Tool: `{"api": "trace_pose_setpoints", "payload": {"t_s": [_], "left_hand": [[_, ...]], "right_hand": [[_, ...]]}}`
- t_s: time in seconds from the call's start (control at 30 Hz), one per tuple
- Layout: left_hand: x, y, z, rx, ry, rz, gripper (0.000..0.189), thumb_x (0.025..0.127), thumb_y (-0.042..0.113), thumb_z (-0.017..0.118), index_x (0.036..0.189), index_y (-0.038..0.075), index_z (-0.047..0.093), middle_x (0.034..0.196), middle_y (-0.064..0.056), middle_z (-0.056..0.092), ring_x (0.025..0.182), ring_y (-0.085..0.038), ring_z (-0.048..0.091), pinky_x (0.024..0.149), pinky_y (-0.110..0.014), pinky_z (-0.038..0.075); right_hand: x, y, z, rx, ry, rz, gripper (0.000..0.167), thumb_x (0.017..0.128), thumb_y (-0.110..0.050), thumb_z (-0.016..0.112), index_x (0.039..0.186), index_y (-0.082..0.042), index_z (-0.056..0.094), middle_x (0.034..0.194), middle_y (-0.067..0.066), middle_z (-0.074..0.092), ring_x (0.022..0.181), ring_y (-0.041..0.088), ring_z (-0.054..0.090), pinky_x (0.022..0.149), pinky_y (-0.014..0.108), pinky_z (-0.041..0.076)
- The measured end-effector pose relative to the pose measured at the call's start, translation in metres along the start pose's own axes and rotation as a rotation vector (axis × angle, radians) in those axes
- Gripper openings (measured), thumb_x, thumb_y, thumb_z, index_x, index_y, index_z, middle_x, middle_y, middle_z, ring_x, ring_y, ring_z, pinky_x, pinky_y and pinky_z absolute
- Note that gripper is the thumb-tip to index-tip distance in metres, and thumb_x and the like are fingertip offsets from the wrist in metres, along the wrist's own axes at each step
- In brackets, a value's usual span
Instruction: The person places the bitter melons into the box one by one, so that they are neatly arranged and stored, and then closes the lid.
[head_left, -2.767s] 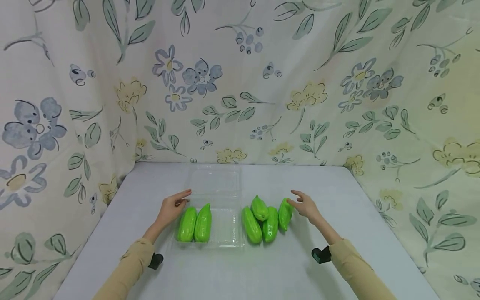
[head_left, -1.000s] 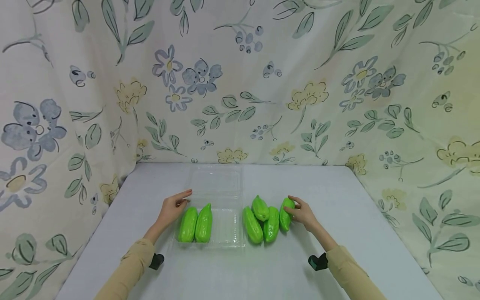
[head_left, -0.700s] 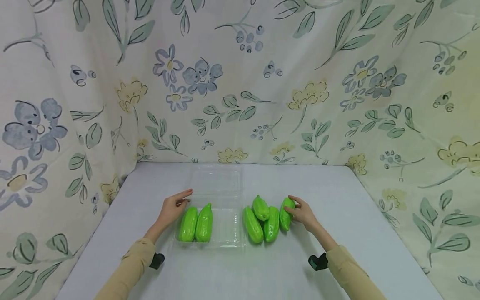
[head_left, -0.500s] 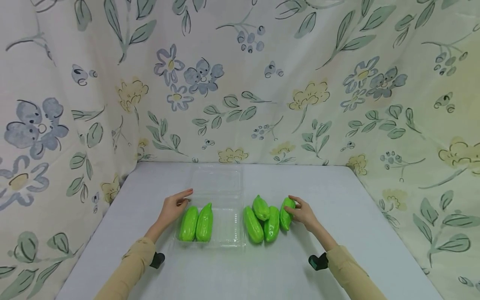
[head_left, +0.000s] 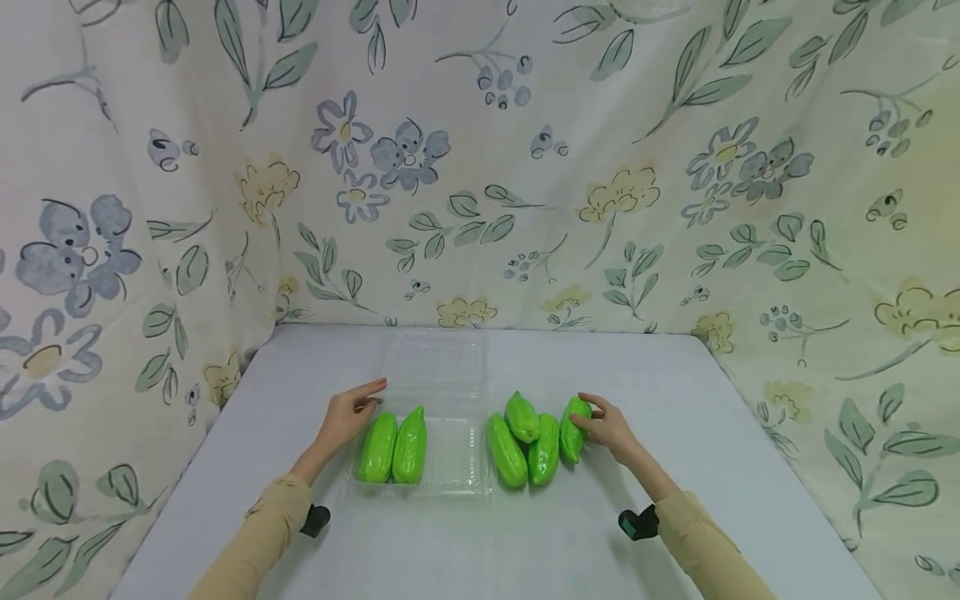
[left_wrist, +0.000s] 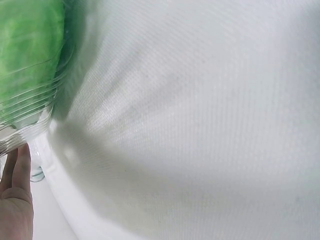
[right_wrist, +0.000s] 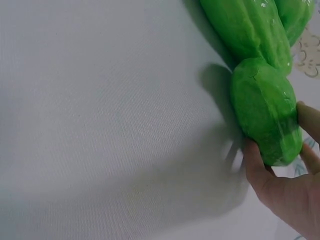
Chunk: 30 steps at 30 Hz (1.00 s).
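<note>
My right hand (head_left: 611, 427) grips the rightmost glossy green gourd (head_left: 572, 440), thumb and fingers on either side of its back end. In the right wrist view this gourd (right_wrist: 262, 107) lies between the fingertips, against its neighbours. My left hand (head_left: 342, 421) rests at the back left corner of a clear plastic clamshell box (head_left: 452, 454). The left wrist view has its fairly straight fingers (left_wrist: 21, 172) touching the ridged box edge. Two green gourds (head_left: 378, 448) lie side by side in the left half of the box.
Three more green gourds (head_left: 543, 450) are bunched on the white table (head_left: 480, 550), between the box and the held gourd. The box's lid (head_left: 433, 362) lies folded back behind it. A floral curtain (head_left: 480, 167) hangs at the back and both sides.
Since the earliest frame, my right hand has moved slightly left and closed its fingers around the rightmost gourd. My left hand has kept its place at the box.
</note>
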<state>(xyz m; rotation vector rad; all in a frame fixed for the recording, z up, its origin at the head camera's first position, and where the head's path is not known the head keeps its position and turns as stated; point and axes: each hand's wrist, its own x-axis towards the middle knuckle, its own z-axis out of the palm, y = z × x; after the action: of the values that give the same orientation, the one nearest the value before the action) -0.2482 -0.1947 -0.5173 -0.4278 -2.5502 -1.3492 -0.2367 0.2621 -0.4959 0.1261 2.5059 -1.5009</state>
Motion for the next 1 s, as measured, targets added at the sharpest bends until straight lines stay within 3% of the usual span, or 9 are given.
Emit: {"api": "trace_pose_setpoints", "payload": {"t_s": [0.33, 0.57, 0.67, 0.77, 1.0], "left_hand": [[-0.003, 0.0, 0.002, -0.016, 0.06, 0.105, 0.042, 0.084, -0.011, 0.054, 0.123, 0.001, 0.062, 0.127, -0.021, 0.06, 0.091, -0.033, 0.069, 0.077, -0.036, 0.06], [-0.002, 0.001, 0.0, -0.01, 0.027, 0.031, 0.04, 0.088, -0.011, 0.053, 0.126, -0.001, 0.06, 0.13, -0.021, 0.058, 0.096, -0.035, 0.068, 0.084, -0.043, 0.057], [-0.002, 0.001, 0.001, -0.005, 0.017, 0.004, 0.04, 0.088, -0.011, 0.053, 0.126, -0.002, 0.059, 0.131, -0.02, 0.058, 0.097, -0.033, 0.068, 0.085, -0.042, 0.057], [-0.002, 0.0, 0.001, -0.012, 0.016, -0.003, 0.04, 0.088, -0.011, 0.053, 0.126, -0.002, 0.059, 0.131, -0.019, 0.058, 0.097, -0.033, 0.069, 0.086, -0.042, 0.057], [-0.002, 0.001, 0.001, -0.014, 0.018, 0.013, 0.04, 0.088, -0.011, 0.053, 0.126, -0.002, 0.059, 0.131, -0.02, 0.057, 0.097, -0.034, 0.068, 0.084, -0.042, 0.057]], "right_hand": [[-0.002, -0.002, -0.004, -0.01, -0.002, -0.002, 0.059, 0.093, -0.018, 0.061, 0.144, -0.002, 0.036, 0.139, 0.036, 0.035, 0.118, 0.043, 0.051, 0.085, 0.038, 0.058], [-0.005, -0.001, -0.014, -0.004, -0.009, -0.062, 0.063, 0.089, -0.028, 0.066, 0.142, -0.005, 0.04, 0.131, 0.038, 0.039, 0.107, 0.036, 0.059, 0.081, 0.035, 0.06], [-0.005, -0.004, -0.017, -0.021, -0.005, -0.048, 0.062, 0.091, -0.026, 0.064, 0.143, -0.004, 0.038, 0.132, 0.038, 0.038, 0.107, 0.037, 0.058, 0.082, 0.036, 0.059], [-0.007, -0.009, -0.019, -0.019, -0.006, -0.004, 0.062, 0.092, -0.022, 0.061, 0.145, -0.003, 0.034, 0.137, 0.036, 0.037, 0.115, 0.041, 0.054, 0.087, 0.04, 0.058], [-0.011, -0.018, -0.026, 0.003, -0.024, -0.007, 0.063, 0.093, -0.02, 0.061, 0.145, 0.0, 0.032, 0.137, 0.037, 0.036, 0.115, 0.039, 0.054, 0.09, 0.042, 0.056]]}}
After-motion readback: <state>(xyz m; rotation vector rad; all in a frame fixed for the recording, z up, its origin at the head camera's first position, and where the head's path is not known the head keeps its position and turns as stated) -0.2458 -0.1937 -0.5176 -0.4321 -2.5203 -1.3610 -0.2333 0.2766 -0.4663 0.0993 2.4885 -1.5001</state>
